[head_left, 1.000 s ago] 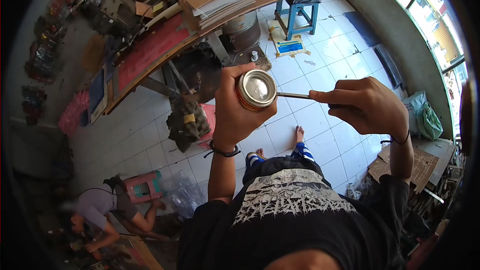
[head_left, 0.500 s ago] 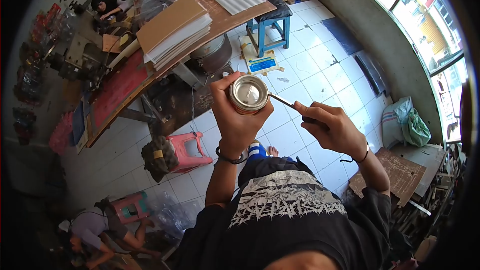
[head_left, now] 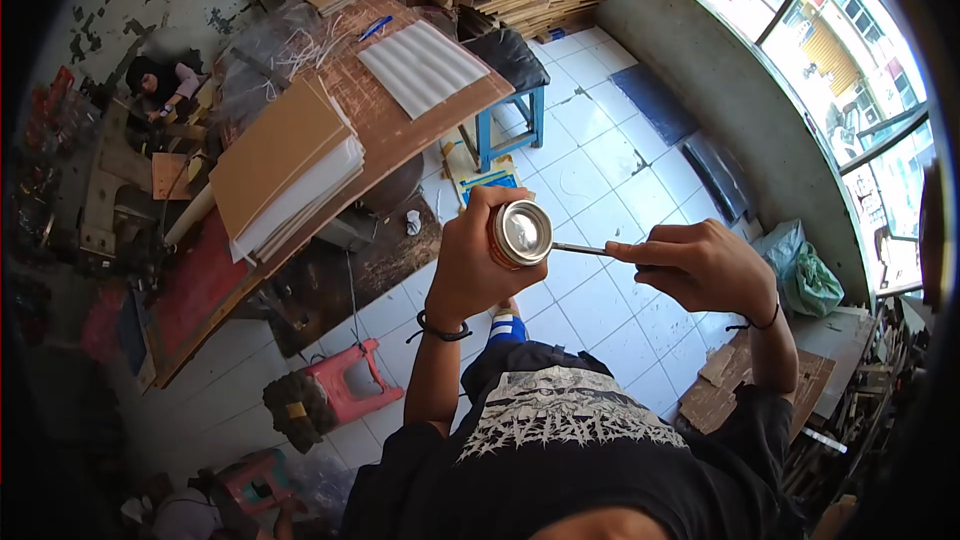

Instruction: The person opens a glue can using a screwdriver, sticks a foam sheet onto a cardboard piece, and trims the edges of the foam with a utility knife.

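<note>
- On my feed's left, a stack of brown and white sheets (head_left: 285, 155) lies flat on the bench (head_left: 400, 140), probably so the sheets don't bend; a ridged white sheet (head_left: 420, 68) rests beyond it to the right.
- Near and below that bench, a pink stool (head_left: 350, 385) stands on the tiled floor.
- Moving right, I find the left hand (head_left: 472, 258) half closed, fingers curled round the side of a small can (head_left: 523, 232). I judge that this grip steadies it and leaves the top free.
- The can is in mid-air over the floor, just ahead of the black shirt. Its silver top has a raised ring around a sunken, glaring centre; below, I glimpse a reddish-orange side, mostly covered by the hand.
- A thin metal tool (head_left: 580, 249) points left at the rim; I cannot tell whether its tip slips under the edge.
- Farthest right of the pair, the right hand (head_left: 705, 265) is closed on the tool's other end, forefinger stretched along it, presumably for control.
</note>
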`<move>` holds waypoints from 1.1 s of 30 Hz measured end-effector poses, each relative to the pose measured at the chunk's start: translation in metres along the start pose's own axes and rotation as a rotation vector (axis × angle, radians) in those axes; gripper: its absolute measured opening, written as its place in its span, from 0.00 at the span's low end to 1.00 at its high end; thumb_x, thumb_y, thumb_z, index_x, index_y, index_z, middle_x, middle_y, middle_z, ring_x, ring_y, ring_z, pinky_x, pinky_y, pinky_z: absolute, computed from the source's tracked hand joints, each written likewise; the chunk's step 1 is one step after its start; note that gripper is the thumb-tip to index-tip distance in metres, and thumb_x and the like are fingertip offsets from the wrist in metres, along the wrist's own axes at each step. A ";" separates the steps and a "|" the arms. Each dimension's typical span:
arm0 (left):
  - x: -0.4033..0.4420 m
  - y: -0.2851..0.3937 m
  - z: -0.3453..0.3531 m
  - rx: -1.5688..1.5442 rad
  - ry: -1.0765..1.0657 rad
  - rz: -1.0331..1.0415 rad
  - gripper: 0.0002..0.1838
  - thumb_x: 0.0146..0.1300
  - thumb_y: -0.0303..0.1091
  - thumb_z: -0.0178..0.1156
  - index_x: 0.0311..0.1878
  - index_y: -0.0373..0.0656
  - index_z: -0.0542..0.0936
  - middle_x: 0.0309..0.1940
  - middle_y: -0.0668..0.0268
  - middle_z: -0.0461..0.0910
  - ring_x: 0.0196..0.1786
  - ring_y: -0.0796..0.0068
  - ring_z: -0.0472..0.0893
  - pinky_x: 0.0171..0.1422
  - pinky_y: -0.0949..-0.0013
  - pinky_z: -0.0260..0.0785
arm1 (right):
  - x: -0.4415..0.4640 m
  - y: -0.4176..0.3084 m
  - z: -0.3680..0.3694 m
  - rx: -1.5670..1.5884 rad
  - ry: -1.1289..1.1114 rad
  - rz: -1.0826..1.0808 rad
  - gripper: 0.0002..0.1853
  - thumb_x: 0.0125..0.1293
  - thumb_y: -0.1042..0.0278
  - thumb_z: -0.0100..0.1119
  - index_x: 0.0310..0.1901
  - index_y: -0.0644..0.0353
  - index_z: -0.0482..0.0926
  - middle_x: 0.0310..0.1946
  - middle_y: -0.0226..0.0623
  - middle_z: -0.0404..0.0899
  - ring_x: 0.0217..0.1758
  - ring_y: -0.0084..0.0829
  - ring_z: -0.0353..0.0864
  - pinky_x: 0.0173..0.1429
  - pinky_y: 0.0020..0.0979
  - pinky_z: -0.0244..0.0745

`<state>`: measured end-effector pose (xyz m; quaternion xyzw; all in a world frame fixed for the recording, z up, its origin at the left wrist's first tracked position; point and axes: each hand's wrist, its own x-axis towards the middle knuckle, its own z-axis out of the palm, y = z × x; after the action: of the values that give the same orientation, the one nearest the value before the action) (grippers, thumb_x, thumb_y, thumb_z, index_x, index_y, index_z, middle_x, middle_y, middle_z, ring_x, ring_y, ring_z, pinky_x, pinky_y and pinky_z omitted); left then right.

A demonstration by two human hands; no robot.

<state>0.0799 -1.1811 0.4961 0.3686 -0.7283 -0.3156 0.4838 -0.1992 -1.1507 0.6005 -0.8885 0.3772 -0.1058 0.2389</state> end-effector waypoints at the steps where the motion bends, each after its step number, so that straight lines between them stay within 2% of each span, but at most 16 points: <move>1: 0.015 -0.012 0.003 -0.080 0.056 0.016 0.36 0.46 0.30 0.79 0.58 0.40 0.71 0.47 0.54 0.85 0.50 0.60 0.88 0.56 0.60 0.81 | 0.013 0.012 -0.001 0.076 0.036 0.008 0.26 0.64 0.74 0.69 0.65 0.51 0.81 0.31 0.36 0.82 0.29 0.38 0.84 0.36 0.39 0.78; 2: 0.030 -0.023 0.005 -0.158 0.112 0.028 0.37 0.46 0.30 0.79 0.58 0.40 0.70 0.46 0.54 0.85 0.49 0.60 0.88 0.56 0.60 0.81 | 0.026 0.025 0.000 0.156 0.067 0.017 0.26 0.65 0.73 0.68 0.65 0.49 0.80 0.32 0.36 0.83 0.30 0.40 0.84 0.38 0.40 0.79; 5: 0.070 -0.044 0.005 -0.022 0.201 0.008 0.37 0.46 0.30 0.80 0.58 0.39 0.69 0.45 0.55 0.84 0.48 0.60 0.88 0.55 0.60 0.81 | 0.063 0.063 0.003 0.251 0.112 0.055 0.26 0.64 0.76 0.69 0.65 0.54 0.80 0.31 0.38 0.82 0.29 0.39 0.83 0.37 0.39 0.78; 9: 0.108 -0.080 0.010 -0.001 0.190 -0.098 0.38 0.46 0.30 0.80 0.58 0.39 0.69 0.47 0.54 0.83 0.49 0.59 0.87 0.54 0.60 0.80 | 0.099 0.109 0.010 0.327 0.121 0.146 0.27 0.63 0.79 0.69 0.65 0.57 0.81 0.31 0.40 0.82 0.26 0.36 0.81 0.36 0.38 0.76; 12: 0.142 -0.102 0.011 0.006 0.143 -0.159 0.37 0.46 0.30 0.80 0.58 0.39 0.69 0.47 0.53 0.83 0.49 0.59 0.87 0.54 0.59 0.80 | 0.123 0.152 0.021 0.427 0.190 0.091 0.24 0.63 0.80 0.69 0.62 0.61 0.81 0.31 0.40 0.83 0.28 0.36 0.83 0.37 0.37 0.77; 13: 0.152 -0.116 0.013 -0.006 0.142 -0.147 0.36 0.47 0.30 0.79 0.58 0.39 0.69 0.47 0.53 0.83 0.49 0.58 0.87 0.55 0.59 0.81 | 0.134 0.162 0.017 0.482 0.159 0.134 0.20 0.64 0.80 0.69 0.58 0.65 0.82 0.36 0.43 0.86 0.32 0.39 0.86 0.39 0.36 0.79; 17: 0.197 -0.160 0.022 -0.071 0.165 -0.276 0.34 0.49 0.28 0.78 0.57 0.38 0.69 0.47 0.58 0.81 0.51 0.69 0.84 0.58 0.65 0.77 | 0.181 0.226 0.015 0.535 0.154 0.119 0.19 0.63 0.81 0.68 0.56 0.66 0.82 0.41 0.47 0.88 0.36 0.41 0.89 0.43 0.35 0.81; 20: 0.234 -0.197 0.032 0.020 0.280 -0.252 0.34 0.50 0.26 0.77 0.58 0.38 0.68 0.46 0.59 0.80 0.51 0.71 0.84 0.58 0.66 0.77 | 0.225 0.281 0.007 0.590 0.065 0.139 0.22 0.62 0.81 0.69 0.59 0.66 0.82 0.41 0.49 0.88 0.37 0.42 0.89 0.47 0.35 0.82; 21: 0.247 -0.213 0.042 -0.101 0.334 -0.261 0.35 0.52 0.24 0.76 0.60 0.38 0.66 0.46 0.61 0.80 0.49 0.73 0.84 0.58 0.67 0.78 | 0.241 0.304 0.008 0.596 0.079 0.067 0.24 0.62 0.81 0.69 0.62 0.64 0.80 0.40 0.50 0.87 0.39 0.43 0.89 0.53 0.35 0.82; 22: 0.264 -0.229 0.050 -0.069 0.383 -0.263 0.35 0.52 0.23 0.76 0.60 0.38 0.66 0.45 0.61 0.80 0.49 0.74 0.84 0.57 0.67 0.78 | 0.255 0.331 0.013 0.666 0.095 0.002 0.26 0.63 0.81 0.68 0.65 0.63 0.78 0.41 0.51 0.87 0.41 0.44 0.88 0.58 0.36 0.80; 25: 0.313 -0.257 0.064 -0.030 0.588 -0.395 0.35 0.53 0.22 0.76 0.60 0.39 0.66 0.46 0.63 0.80 0.48 0.75 0.83 0.56 0.68 0.78 | 0.316 0.384 -0.035 0.446 0.011 -0.041 0.27 0.66 0.79 0.67 0.68 0.62 0.76 0.47 0.53 0.86 0.49 0.46 0.89 0.62 0.36 0.78; 28: 0.352 -0.271 0.054 0.131 0.821 -0.424 0.34 0.54 0.24 0.76 0.61 0.39 0.68 0.46 0.64 0.79 0.48 0.76 0.82 0.55 0.69 0.77 | 0.366 0.430 -0.073 0.562 -0.123 -0.025 0.27 0.66 0.79 0.66 0.68 0.62 0.76 0.48 0.54 0.86 0.50 0.43 0.89 0.58 0.34 0.80; 29: 0.356 -0.273 0.049 0.045 0.906 -0.466 0.34 0.56 0.25 0.75 0.63 0.40 0.68 0.47 0.63 0.79 0.50 0.76 0.81 0.57 0.70 0.77 | 0.383 0.453 -0.077 0.569 -0.124 -0.024 0.27 0.68 0.79 0.65 0.69 0.61 0.75 0.43 0.47 0.87 0.40 0.34 0.86 0.49 0.31 0.79; 30: 0.355 -0.282 0.041 0.145 0.958 -0.431 0.32 0.58 0.26 0.74 0.63 0.40 0.68 0.48 0.63 0.79 0.52 0.76 0.81 0.57 0.70 0.76 | 0.401 0.473 -0.083 0.576 -0.125 -0.023 0.27 0.70 0.79 0.63 0.70 0.60 0.74 0.38 0.41 0.87 0.31 0.24 0.83 0.40 0.28 0.78; 32: 0.352 -0.289 0.038 -0.001 1.176 -0.522 0.30 0.61 0.29 0.73 0.62 0.40 0.69 0.49 0.64 0.79 0.53 0.75 0.81 0.60 0.68 0.75 | 0.444 0.497 -0.100 0.643 -0.164 0.004 0.28 0.71 0.77 0.62 0.72 0.58 0.73 0.29 0.34 0.83 0.25 0.17 0.75 0.34 0.26 0.74; 33: 0.345 -0.295 0.040 0.038 1.262 -0.549 0.30 0.61 0.30 0.74 0.62 0.39 0.69 0.50 0.63 0.79 0.54 0.74 0.80 0.61 0.67 0.75 | 0.466 0.508 -0.105 0.566 -0.185 -0.039 0.29 0.72 0.76 0.62 0.73 0.56 0.72 0.27 0.31 0.79 0.22 0.16 0.72 0.31 0.25 0.73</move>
<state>0.0216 -1.6235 0.4045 0.6615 -0.1929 -0.1390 0.7113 -0.2294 -1.8284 0.4389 -0.7995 0.2924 -0.1300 0.5084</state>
